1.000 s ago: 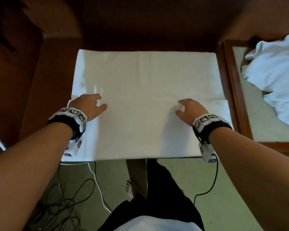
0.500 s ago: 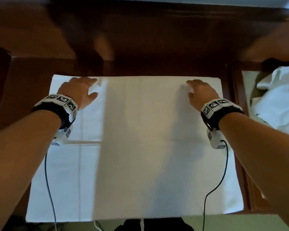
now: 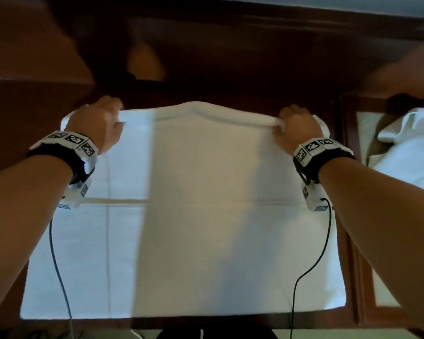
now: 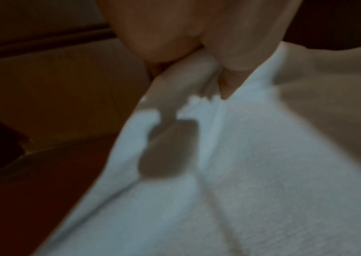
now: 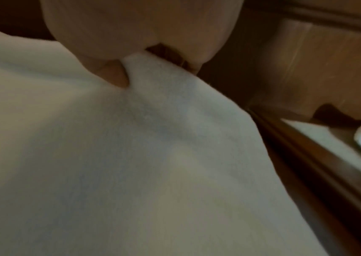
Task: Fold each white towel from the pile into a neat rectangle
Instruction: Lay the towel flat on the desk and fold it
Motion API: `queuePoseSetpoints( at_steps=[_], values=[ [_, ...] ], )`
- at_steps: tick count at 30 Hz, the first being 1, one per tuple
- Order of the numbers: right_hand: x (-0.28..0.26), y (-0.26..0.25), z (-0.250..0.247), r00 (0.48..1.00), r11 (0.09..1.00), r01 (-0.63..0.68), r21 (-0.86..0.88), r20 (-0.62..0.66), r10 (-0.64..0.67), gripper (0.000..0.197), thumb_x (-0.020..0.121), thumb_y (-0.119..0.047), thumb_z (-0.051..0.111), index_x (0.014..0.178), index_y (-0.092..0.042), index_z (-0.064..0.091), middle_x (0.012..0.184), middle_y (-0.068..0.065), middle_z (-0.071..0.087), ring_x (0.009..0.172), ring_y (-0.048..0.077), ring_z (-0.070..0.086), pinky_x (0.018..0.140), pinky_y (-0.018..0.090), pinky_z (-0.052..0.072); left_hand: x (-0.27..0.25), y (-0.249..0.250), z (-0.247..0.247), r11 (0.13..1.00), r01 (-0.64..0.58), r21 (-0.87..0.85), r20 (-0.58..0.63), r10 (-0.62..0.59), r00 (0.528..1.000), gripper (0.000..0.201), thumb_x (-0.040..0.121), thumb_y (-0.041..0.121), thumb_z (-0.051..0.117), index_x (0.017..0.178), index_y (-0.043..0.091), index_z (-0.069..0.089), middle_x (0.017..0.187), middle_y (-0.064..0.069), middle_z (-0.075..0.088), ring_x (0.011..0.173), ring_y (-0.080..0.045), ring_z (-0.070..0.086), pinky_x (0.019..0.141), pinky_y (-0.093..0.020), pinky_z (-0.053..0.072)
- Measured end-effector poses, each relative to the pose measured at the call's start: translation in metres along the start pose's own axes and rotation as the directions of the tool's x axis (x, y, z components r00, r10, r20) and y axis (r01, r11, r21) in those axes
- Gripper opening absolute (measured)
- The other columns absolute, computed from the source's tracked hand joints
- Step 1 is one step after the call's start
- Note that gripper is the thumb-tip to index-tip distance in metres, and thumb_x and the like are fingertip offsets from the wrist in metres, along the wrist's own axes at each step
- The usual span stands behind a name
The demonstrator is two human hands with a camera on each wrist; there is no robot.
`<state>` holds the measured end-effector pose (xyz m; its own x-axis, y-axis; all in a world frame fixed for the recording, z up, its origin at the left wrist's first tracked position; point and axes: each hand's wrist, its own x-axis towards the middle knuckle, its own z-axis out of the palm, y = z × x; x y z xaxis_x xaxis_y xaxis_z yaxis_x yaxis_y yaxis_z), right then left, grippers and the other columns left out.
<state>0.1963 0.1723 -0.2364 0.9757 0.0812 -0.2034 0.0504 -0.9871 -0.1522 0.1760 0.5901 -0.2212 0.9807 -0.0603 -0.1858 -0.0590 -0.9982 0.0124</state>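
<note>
Currently, left hand (image 3: 97,123) and right hand (image 3: 295,127) are pinching the flat white terry towel's (image 3: 194,216) raised far edge between thumbs and curled fingers.

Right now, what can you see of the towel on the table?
The towel is white terry cloth, spread flat over the dark wooden table with crease lines crossing it. Its far edge is lifted and bunched, the left hand and right hand each pinching a far corner. The near edge lies at the table's front.
</note>
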Motion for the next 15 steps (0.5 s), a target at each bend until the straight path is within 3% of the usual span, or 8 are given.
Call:
queuePoseSetpoints(
  at_steps=[3,6,9,12,13,15],
  values=[
    [-0.01,-0.003,-0.028,0.999,0.987,-0.034,0.155,-0.002,0.035,0.018,0.084,-0.022,0.061,0.096,-0.009,0.058,0.083,0.012,0.058,0.076,0.033,0.058,0.065,0.034,0.046,-0.006,-0.007,-0.025,0.997,-0.078,-0.01,-0.023,0.078,0.997,0.025,0.093,0.019,0.062,0.113,0.005,0.056,0.103,-0.028,0.067,0.09,-0.047,0.065,0.078,-0.048,0.047],
    [-0.03,-0.009,-0.053,0.998,0.966,-0.059,0.25,0.008,0.059,0.018,0.083,-0.022,0.065,0.096,-0.016,0.055,0.081,0.009,0.058,0.07,0.029,0.056,0.065,0.031,0.045,-0.029,-0.014,-0.048,0.993,-0.118,0.032,-0.07,0.12,0.99,0.028,0.094,0.028,0.061,0.112,0.006,0.062,0.106,-0.025,0.069,0.096,-0.043,0.065,0.088,-0.048,0.042],
    [-0.068,-0.014,-0.066,0.999,0.983,-0.04,0.18,0.017,0.038,0.02,0.084,-0.024,0.063,0.102,-0.017,0.057,0.08,0.008,0.061,0.07,0.031,0.058,0.063,0.031,0.043,-0.067,-0.016,-0.063,0.985,-0.139,0.099,-0.123,0.15,0.981,0.029,0.094,0.035,0.061,0.1,0.007,0.066,0.086,-0.017,0.063,0.079,-0.036,0.056,0.086,-0.045,0.036],
    [-0.121,-0.019,-0.069,0.998,0.996,-0.055,0.075,-0.005,0.055,0.021,0.076,-0.04,0.053,0.091,-0.025,0.057,0.075,0.007,0.061,0.074,0.037,0.061,0.068,0.038,0.051,-0.119,-0.018,-0.071,0.967,-0.177,0.182,-0.159,0.206,0.966,0.025,0.091,0.038,0.061,0.082,0.015,0.06,0.068,0.0,0.044,0.06,-0.025,0.044,0.092,-0.051,0.036],
    [-0.142,-0.022,-0.068,0.998,0.998,-0.057,0.036,-0.022,0.058,0.02,0.075,-0.042,0.05,0.085,-0.025,0.054,0.072,0.005,0.058,0.075,0.037,0.06,0.074,0.04,0.052,-0.14,-0.019,-0.07,0.963,-0.198,0.183,-0.168,0.229,0.959,0.023,0.089,0.034,0.063,0.08,0.014,0.059,0.068,-0.001,0.043,0.059,-0.027,0.047,0.093,-0.054,0.035],
    [-0.185,-0.029,-0.06,0.996,1.0,-0.021,-0.018,-0.092,0.019,0.018,0.074,-0.039,0.046,0.077,-0.022,0.052,0.072,0.002,0.052,0.075,0.036,0.058,0.083,0.042,0.043,-0.185,-0.02,-0.062,0.957,-0.233,0.17,-0.221,0.268,0.938,0.019,0.082,0.023,0.072,0.079,0.008,0.059,0.069,-0.008,0.047,0.063,-0.035,0.054,0.085,-0.056,0.036]
  ],
)
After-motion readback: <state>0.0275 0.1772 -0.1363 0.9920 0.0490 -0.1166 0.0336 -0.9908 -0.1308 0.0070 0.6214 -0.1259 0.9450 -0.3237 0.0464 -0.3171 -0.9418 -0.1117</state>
